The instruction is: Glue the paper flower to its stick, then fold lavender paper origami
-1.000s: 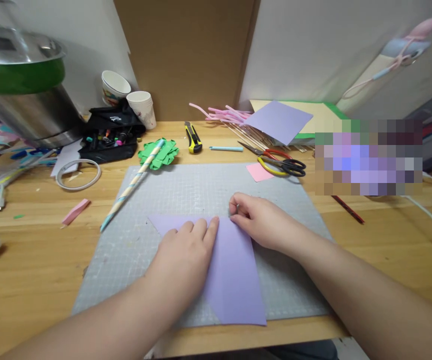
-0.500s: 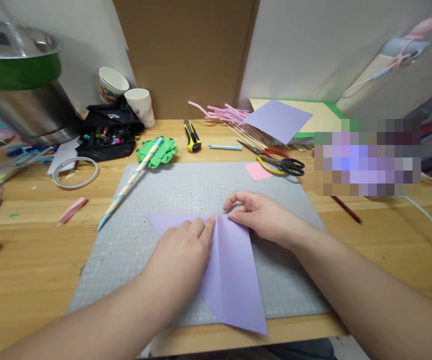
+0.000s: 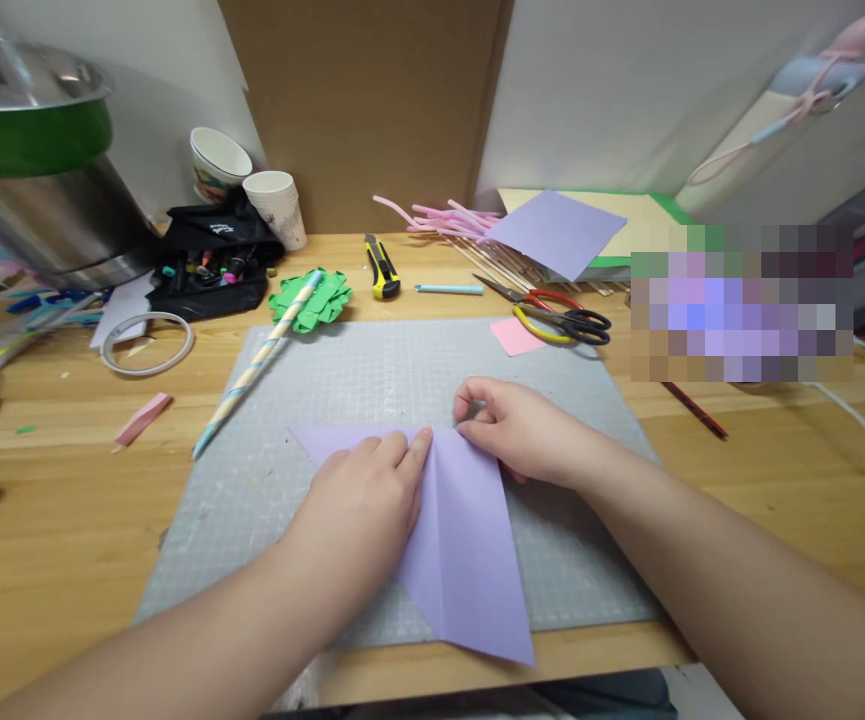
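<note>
A folded sheet of purple paper [image 3: 477, 560] lies on the grey cutting mat [image 3: 267, 560], a vertical crease running down it from the top edge. Laid over its left part, my left hand [image 3: 368, 485] presses it down, fingers lying on the sheet and the index fingertip beside the top of the crease. At the top right edge, my right hand [image 3: 518, 425] has its fingers curled and its thumb against the paper, in a pinch. The right part of the sheet rises a little towards the front edge of the mat.
Behind the mat lie scissors [image 3: 582, 325], a yellow utility knife [image 3: 382, 268] and a light blue stick [image 3: 448, 290]. A pink paper piece [image 3: 516, 338] touches the mat. On the left are a striped rolled stick [image 3: 252, 375], green folded paper [image 3: 323, 305] and a tape ring [image 3: 190, 345].
The view has shifted slightly. My right hand's fingers are a little more curled at the paper's top edge; my left hand stays on the sheet.
</note>
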A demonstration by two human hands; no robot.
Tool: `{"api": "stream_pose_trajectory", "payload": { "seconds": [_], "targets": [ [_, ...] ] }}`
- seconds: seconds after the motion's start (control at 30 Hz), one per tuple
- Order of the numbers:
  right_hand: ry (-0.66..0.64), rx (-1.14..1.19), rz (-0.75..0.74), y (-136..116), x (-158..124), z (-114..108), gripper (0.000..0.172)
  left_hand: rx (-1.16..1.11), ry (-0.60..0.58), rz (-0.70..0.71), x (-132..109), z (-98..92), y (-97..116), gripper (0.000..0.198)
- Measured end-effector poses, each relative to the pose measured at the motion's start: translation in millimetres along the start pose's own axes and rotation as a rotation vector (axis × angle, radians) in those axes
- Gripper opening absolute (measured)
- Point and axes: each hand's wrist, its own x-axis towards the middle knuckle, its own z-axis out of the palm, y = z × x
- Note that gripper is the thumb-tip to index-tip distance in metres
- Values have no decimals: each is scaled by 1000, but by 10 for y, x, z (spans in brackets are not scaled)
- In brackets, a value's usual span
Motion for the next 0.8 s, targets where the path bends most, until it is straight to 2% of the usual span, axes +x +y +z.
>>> {"api": "stream_pose_trajectory", "payload": {
  "seconds": [0.17,0.3,0.4,0.5,0.63,0.8],
  "targets": [
    [-54,20,11,11,-10,4,11,32,-24,-15,21,-19,17,43],
    [-47,80,18,18,-55,-16,5,22,-21,-20,17,-36,4,42],
    [-23,136,-7,25,-115,-16,15,-3,-12,-22,6,-39,3,42],
    [30,80,-41,56,-169,29,21,7,-4,-32,-4,-29,19,42],
    [128,-41,-84,102,-185,103,15,75,19,-31,-15,-6,40,43],
    [106,-42,-56,80,-166,108,15,79,41,-26,-29,9,37,42]
  ]
}}
